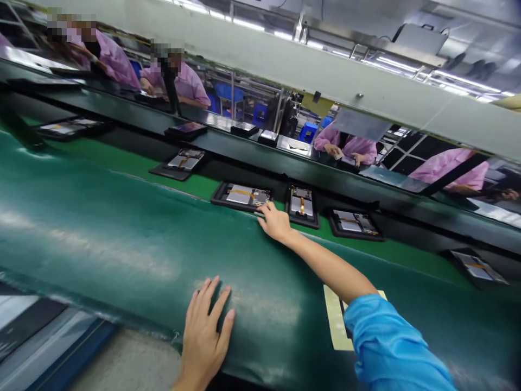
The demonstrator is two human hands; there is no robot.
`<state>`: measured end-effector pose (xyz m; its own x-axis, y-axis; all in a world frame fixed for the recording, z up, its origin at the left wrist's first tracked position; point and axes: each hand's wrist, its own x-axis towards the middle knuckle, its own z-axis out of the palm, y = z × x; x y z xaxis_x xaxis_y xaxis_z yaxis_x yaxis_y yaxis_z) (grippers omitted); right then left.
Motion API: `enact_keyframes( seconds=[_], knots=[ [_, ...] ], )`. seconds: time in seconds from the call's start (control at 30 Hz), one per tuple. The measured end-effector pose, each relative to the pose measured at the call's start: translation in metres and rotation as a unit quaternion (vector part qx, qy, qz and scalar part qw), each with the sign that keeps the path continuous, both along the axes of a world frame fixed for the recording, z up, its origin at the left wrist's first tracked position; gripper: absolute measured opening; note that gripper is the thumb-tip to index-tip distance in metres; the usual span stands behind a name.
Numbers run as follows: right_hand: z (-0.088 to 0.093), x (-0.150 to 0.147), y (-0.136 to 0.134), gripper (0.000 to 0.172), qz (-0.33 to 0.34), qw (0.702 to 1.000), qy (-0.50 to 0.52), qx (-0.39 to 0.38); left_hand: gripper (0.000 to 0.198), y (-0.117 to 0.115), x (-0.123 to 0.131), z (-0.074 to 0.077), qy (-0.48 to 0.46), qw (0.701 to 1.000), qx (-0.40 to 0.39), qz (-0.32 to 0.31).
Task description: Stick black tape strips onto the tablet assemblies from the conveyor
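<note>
A worker's right hand (277, 224) reaches past the green worktop (122, 217) to a black-framed device (240, 195) just beyond its far edge, fingers half-curled; whether they grip is unclear. The device lies exposed side up, likely against damage. At the worktop's near edge, the left hand (207, 328) lies spread, empty, apparently bracing. No writing is legible.

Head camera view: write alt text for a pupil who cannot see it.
The right hand is at the corner of a black tray holding electronics; the left hand is spread over a green bench. Beyond are people in pink.
</note>
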<state>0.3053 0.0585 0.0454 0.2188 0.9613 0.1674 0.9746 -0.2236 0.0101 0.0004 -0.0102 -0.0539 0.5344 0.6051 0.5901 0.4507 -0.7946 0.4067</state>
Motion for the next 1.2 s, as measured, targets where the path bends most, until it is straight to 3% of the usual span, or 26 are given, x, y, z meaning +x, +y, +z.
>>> enact_keyframes(
  seconds=[0.23, 0.33, 0.43, 0.6, 0.77, 0.83, 0.97, 1.07, 1.2],
  knots=[
    [-0.009, 0.093, -0.099, 0.031, -0.069, 0.996, -0.023, 0.057, 0.045, -0.002, 0.002, -0.001, 0.001, 1.000, -0.025, 0.003],
    [-0.013, 0.116, -0.120, 0.021, -0.064, 0.995, -0.024, 0.067, 0.042, -0.004, 0.004, 0.000, 0.012, 0.999, -0.029, 0.009],
    [-0.011, 0.121, -0.124, 0.021, -0.039, 0.997, -0.018, 0.067, 0.040, -0.005, 0.003, 0.001, 0.010, 0.999, -0.035, 0.013],
    [0.007, 0.087, -0.117, 0.025, 0.009, 0.999, 0.004, 0.052, 0.038, -0.005, -0.002, 0.004, -0.049, 0.996, -0.075, 0.006],
    [0.023, 0.006, -0.120, 0.016, 0.064, 0.997, 0.044, -0.014, 0.034, -0.012, 0.001, 0.012, -0.135, 0.972, -0.194, 0.009],
    [0.024, -0.034, -0.127, 0.013, 0.110, 0.990, 0.070, -0.059, 0.032, -0.016, 0.003, 0.015, -0.149, 0.965, -0.215, 0.019],
    [0.020, -0.092, -0.140, 0.020, 0.249, 0.955, 0.134, -0.090, 0.028, -0.022, -0.004, 0.020, -0.130, 0.977, -0.160, 0.060],
    [0.016, -0.102, -0.141, 0.019, 0.335, 0.925, 0.165, -0.070, 0.024, -0.026, -0.013, 0.025, -0.094, 0.984, -0.121, 0.091],
    [0.009, -0.084, -0.132, 0.014, 0.359, 0.919, 0.160, -0.033, 0.022, -0.034, -0.010, 0.032, -0.020, 0.990, -0.109, 0.092]
  ],
)
